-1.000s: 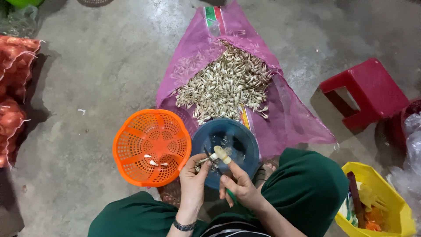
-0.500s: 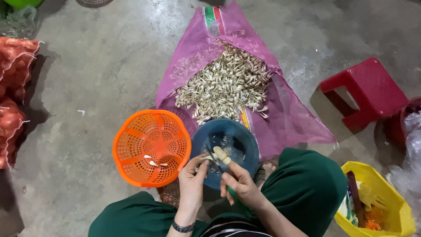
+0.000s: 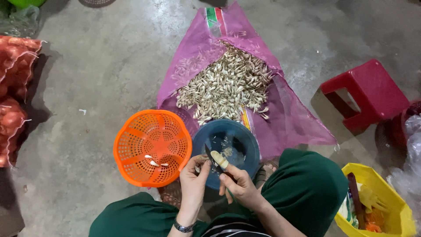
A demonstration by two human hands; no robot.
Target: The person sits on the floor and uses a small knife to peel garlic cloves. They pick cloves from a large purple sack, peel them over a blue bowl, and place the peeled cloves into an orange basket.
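My right hand (image 3: 239, 186) grips a small dark knife (image 3: 210, 157) over the blue bowl (image 3: 245, 140), which holds bits of peel. A pale peeled garlic clove (image 3: 219, 159) lies against the blade, between both hands. My left hand (image 3: 193, 182), with a watch on its wrist, pinches at the clove from the left. The orange basket (image 3: 131, 131) beside the bowl holds three peeled cloves (image 3: 154, 163). A heap of unpeeled garlic cloves (image 3: 226, 85) lies on a pink mesh sack (image 3: 289, 118) just beyond the bowl.
A red plastic stool (image 3: 366, 94) stands at the right. A yellow tub (image 3: 390, 197) with tools sits at the lower right. Red net sacks of onions (image 3: 13, 79) line the left edge. My knees in green cloth (image 3: 307, 188) frame the bowl on the concrete floor.
Both hands stay over the blue bowl with only small finger movements. The clove has shifted slightly along the blade.
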